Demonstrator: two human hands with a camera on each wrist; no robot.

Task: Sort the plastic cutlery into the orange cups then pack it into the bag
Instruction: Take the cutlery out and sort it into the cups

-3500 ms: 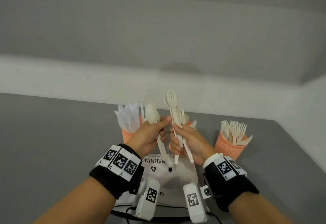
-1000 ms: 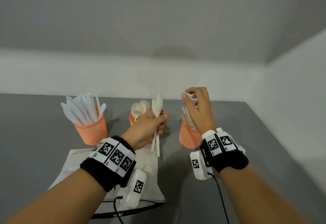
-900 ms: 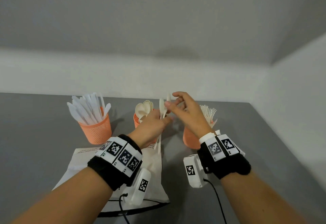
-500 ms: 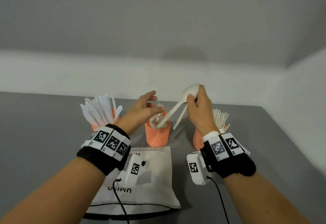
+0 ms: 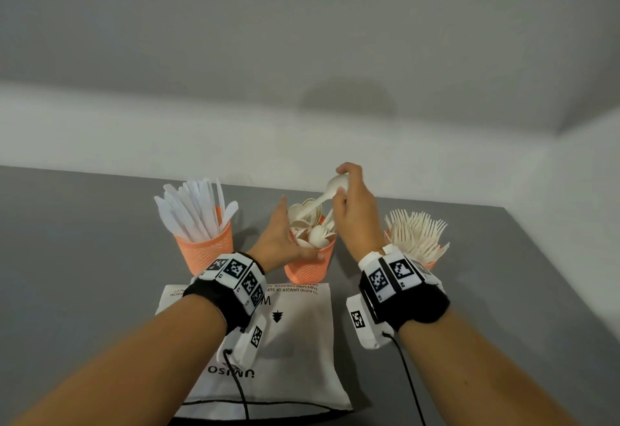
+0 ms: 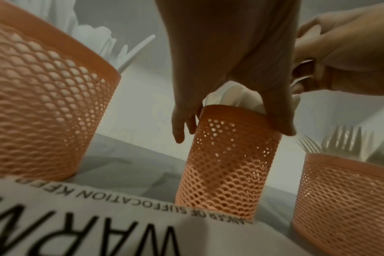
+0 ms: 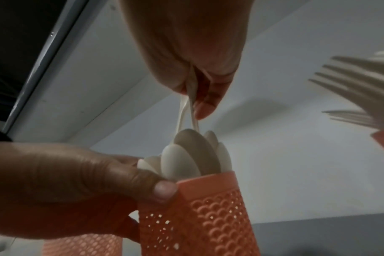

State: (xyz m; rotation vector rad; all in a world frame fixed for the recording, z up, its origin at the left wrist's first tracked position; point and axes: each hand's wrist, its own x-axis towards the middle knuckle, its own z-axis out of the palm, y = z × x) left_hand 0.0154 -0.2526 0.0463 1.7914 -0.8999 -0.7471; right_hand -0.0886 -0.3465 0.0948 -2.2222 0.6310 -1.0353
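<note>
Three orange mesh cups stand in a row behind the white bag (image 5: 295,341). The left cup (image 5: 204,251) holds knives, the middle cup (image 5: 308,268) spoons, the right cup (image 5: 431,263) forks (image 5: 416,234). My left hand (image 5: 285,241) grips the middle cup (image 6: 228,164) at its rim, thumb on one side and fingers on the other. Above it my right hand (image 5: 352,204) pinches two white spoons (image 5: 335,186) near their bowls. Their handles (image 7: 190,112) slant down among the spoons (image 7: 186,155) standing in that cup (image 7: 208,216).
The bag lies flat on the grey table (image 5: 84,258), printed side up, its near end at the front edge. A pale wall (image 5: 302,123) runs close behind the cups and along the right side. Cables hang from both wrist cameras.
My left hand, which hovered open over the middle cup, has dropped to grip its rim. The right hand has lowered the spoons' handles deeper into the cup.
</note>
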